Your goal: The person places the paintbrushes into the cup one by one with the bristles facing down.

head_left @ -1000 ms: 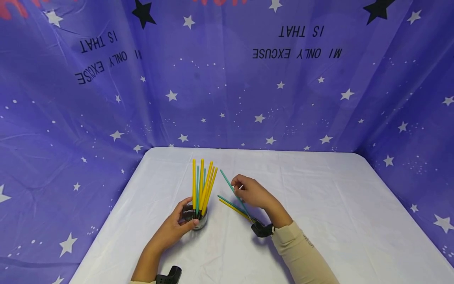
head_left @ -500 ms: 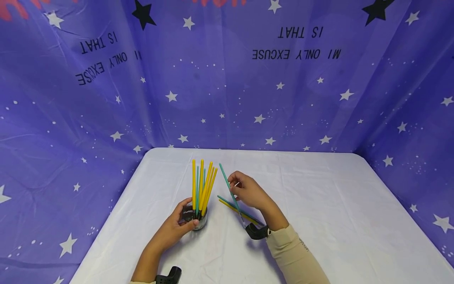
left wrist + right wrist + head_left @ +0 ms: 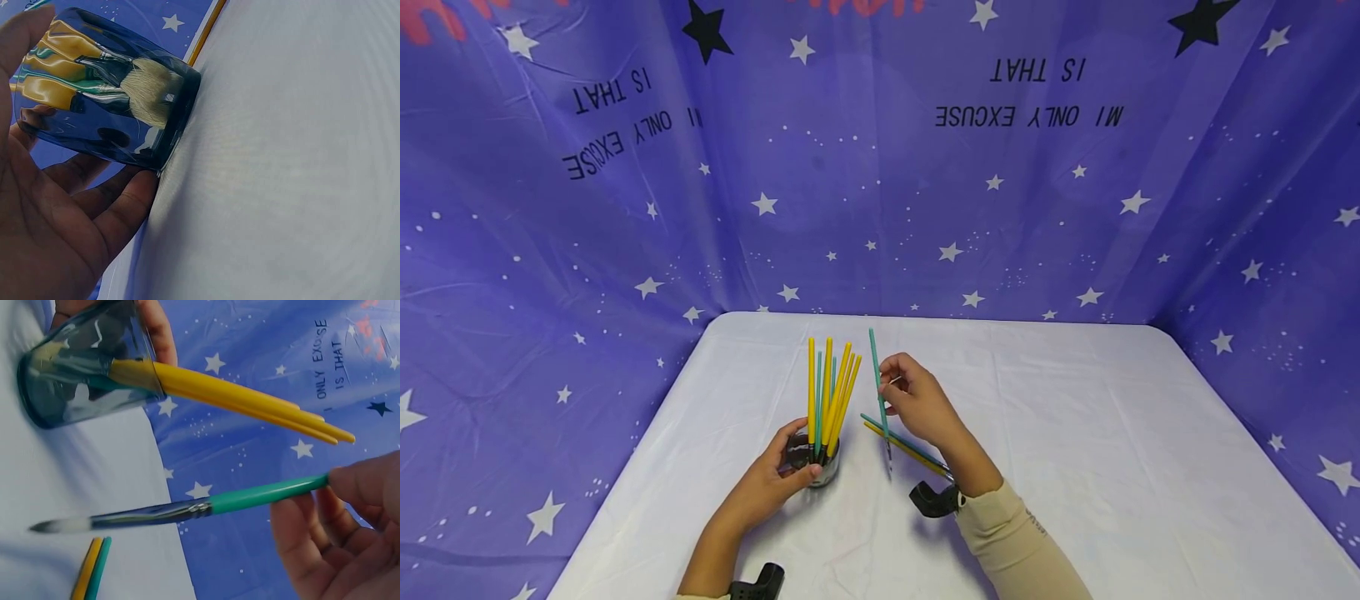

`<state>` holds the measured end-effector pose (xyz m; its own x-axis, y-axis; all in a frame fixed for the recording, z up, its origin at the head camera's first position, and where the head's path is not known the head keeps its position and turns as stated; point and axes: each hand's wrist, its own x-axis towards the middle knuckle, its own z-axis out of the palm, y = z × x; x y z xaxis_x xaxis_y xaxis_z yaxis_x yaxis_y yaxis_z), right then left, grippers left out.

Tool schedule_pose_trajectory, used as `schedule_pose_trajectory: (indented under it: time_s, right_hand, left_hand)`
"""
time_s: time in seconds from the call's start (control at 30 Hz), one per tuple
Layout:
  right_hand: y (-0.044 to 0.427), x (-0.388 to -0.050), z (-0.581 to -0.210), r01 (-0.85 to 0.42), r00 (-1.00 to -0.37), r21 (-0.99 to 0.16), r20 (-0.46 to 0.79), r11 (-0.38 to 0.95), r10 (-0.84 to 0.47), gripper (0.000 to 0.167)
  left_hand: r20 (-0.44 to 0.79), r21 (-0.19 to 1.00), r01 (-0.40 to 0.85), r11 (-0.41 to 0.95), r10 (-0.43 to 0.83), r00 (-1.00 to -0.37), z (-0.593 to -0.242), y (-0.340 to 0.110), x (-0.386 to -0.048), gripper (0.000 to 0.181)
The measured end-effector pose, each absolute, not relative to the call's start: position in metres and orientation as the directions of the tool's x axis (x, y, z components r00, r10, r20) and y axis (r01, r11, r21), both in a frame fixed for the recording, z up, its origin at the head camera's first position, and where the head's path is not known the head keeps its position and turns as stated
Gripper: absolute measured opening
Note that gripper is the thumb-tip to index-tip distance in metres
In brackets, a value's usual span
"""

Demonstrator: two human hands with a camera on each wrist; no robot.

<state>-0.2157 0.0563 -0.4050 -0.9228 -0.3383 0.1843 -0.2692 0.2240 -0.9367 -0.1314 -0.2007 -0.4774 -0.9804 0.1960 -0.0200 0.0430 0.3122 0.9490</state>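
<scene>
A clear drinking glass point(image 3: 103, 140) stands on the table, with several yellow-handled and teal-handled paintbrushes point(image 3: 828, 392) in it, bristles down. My left hand point(image 3: 766, 483) grips the glass around its side, thumb in front and fingers behind. To the right, my right hand point(image 3: 919, 400) pinches a teal paintbrush point(image 3: 269, 495) by its handle. That brush hangs nearly upright above the table, its pale, dark-tipped bristles point(image 3: 62, 525) pointing down, apart from the glass. Below the right hand, a yellow brush point(image 3: 895, 442) and a teal brush point(image 3: 100, 569) lie side by side on the cloth.
A white cloth covers the table point(image 3: 1075, 433). Purple star-printed fabric point(image 3: 880, 167) hangs behind it and along both sides. Each wrist wears a black camera mount, seen on the right wrist point(image 3: 934, 500) and the left wrist point(image 3: 758, 583).
My right hand has moved left toward the glass, lifting the teal paintbrush and swinging it from slanted to nearly upright. The left hand and glass have stayed in place.
</scene>
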Motion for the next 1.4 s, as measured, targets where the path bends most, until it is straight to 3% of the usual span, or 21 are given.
schedule_pose_trajectory:
  time_s: [0.43, 0.83, 1.4]
  right_hand:
    - [0.048, -0.211, -0.396, -0.266, -0.936, -0.963, 0.247, 0.043, -0.250, 0.018]
    - [0.044, -0.207, -0.393, -0.333, -0.897, -0.923, 0.373, -0.191, -0.238, 0.020]
    - [0.033, -0.201, -0.398, -0.352, -0.899, -0.878, 0.414, -0.325, -0.144, 0.018]
  left_hand:
    - [-0.013, 0.944, 0.048, 0.327, 0.183, -0.983, -0.479, -0.201, -0.131, 0.075]
    - [-0.013, 0.945, 0.047, 0.323, 0.183, -0.983, -0.478, -0.200, -0.132, 0.075]
    - [-0.004, 0.944, 0.062, 0.325, 0.199, -0.980, -0.479, -0.200, -0.132, 0.073]
